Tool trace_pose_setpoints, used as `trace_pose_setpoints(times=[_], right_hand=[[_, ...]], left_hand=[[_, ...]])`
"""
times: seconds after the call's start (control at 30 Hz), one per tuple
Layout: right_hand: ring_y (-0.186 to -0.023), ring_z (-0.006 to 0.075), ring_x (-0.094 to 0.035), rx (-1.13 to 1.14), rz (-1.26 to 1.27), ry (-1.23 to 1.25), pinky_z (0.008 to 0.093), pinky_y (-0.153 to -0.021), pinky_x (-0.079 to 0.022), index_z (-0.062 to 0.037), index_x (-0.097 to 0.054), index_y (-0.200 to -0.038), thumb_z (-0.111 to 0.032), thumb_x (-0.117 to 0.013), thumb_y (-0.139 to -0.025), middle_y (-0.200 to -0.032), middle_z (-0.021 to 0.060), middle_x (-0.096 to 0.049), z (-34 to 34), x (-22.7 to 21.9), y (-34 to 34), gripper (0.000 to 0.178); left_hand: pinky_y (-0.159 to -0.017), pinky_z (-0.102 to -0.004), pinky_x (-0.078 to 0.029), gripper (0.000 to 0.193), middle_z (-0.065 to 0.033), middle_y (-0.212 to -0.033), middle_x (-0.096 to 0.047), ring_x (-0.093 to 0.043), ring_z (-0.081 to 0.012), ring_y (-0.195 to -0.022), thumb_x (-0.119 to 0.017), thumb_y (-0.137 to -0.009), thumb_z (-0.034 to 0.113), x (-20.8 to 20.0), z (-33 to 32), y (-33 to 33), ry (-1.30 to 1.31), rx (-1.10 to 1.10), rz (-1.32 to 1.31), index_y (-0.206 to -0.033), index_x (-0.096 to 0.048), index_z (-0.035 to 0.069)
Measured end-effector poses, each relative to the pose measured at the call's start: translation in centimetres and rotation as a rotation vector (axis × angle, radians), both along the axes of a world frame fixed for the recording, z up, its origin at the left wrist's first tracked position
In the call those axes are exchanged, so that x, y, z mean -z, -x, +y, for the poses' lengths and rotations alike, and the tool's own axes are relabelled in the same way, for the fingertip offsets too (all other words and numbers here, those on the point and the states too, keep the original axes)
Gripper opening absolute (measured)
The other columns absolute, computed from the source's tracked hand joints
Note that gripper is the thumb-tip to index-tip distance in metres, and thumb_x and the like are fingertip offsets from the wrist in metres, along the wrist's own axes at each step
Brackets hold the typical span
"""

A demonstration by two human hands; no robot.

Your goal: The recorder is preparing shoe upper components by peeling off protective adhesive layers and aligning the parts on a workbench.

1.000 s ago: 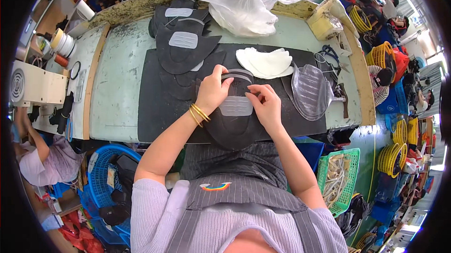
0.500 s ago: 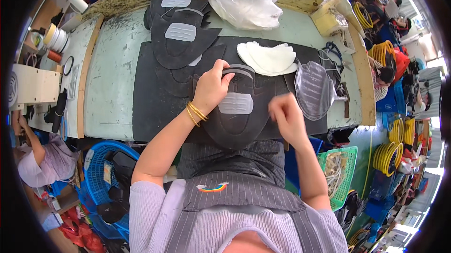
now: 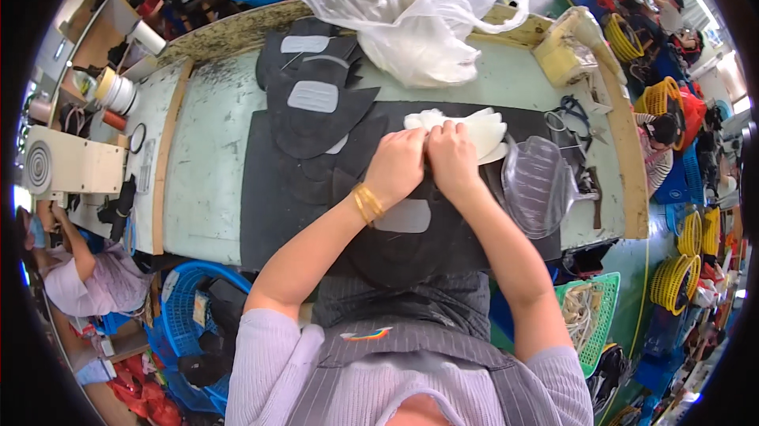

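Observation:
My left hand (image 3: 395, 165) and my right hand (image 3: 452, 159) sit side by side, fingers curled, at the near edge of a small stack of white fabric pieces (image 3: 481, 129). Both press on or pinch something there; what lies between the fingers is hidden. Beneath my wrists lies a rounded black fabric piece (image 3: 395, 248) with a pale grey patch (image 3: 405, 216) on it. It rests on a black mat (image 3: 265, 196) on the pale green workbench (image 3: 205, 165). A gold bangle circles my left wrist.
A pile of black cut pieces with grey patches (image 3: 312, 98) lies at the back left. A clear plastic bag (image 3: 411, 22) sits at the back, a clear ribbed plastic piece (image 3: 538, 185) and scissors (image 3: 573, 117) to the right. Another person (image 3: 83, 276) works at lower left beside a blue basket (image 3: 186, 323).
Both hands have moved from the black piece's grey patch up to the stack of white pieces; the right hand first swung out to the right, then joined the left.

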State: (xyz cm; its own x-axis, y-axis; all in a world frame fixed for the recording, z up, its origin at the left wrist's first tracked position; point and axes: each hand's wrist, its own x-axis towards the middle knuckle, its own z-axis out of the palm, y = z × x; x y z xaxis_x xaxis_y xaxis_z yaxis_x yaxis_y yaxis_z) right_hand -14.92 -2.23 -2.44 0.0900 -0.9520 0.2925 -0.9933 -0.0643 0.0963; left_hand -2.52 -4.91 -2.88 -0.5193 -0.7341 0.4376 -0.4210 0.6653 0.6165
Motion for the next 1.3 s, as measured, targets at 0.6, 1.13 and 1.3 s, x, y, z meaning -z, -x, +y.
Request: trace_pose_setpoints(times=[0.6,1.13,1.3], right_hand=[[-0.072,0.0062,-0.055,-0.043,-1.739,0.083,0.0197,-0.066,-0.044,0.0038,-0.063,-0.094,-0.002,-0.056,-0.087,-0.08,0.0021,-0.061,9.5,-9.1,1.3,0.011],[-0.074,0.0151,-0.057,0.191,-0.92,1.035,0.0294,-0.068,-0.048,0.0016,-0.059,-0.093,-0.007,-0.051,-0.09,-0.083,0.0058,-0.059,7.2,-12.9,6.0,0.012],[-0.074,0.0287,-0.059,-0.19,-0.639,0.315,0.0353,-0.066,-0.047,0.0001,-0.061,-0.088,-0.01,-0.065,-0.081,-0.084,0.0141,-0.061,4.1,-2.0,3.8,0.013]], left_hand=[[-0.052,-0.0324,-0.042,0.035,-0.0164,-0.069,-0.059,-0.059,-0.0283,-0.06,-0.056,-0.09,0.034,-7.9,7.2,0.9,-0.486,0.202,0.441,-0.089,-0.054,-0.001],[-0.077,-0.0282,-0.05,0.028,-0.0075,-0.099,-0.064,-0.063,-0.0154,-0.089,-0.049,-0.095,0.024,-6.1,6.8,-13.7,-1.029,-0.248,1.111,-0.102,-0.06,-0.001],[-0.077,-0.0255,-0.05,0.019,-0.0063,-0.094,-0.064,-0.062,-0.0135,-0.086,-0.059,-0.09,0.013,-5.7,7.6,-13.3,-1.004,-0.278,1.15,-0.101,-0.06,-0.002]])
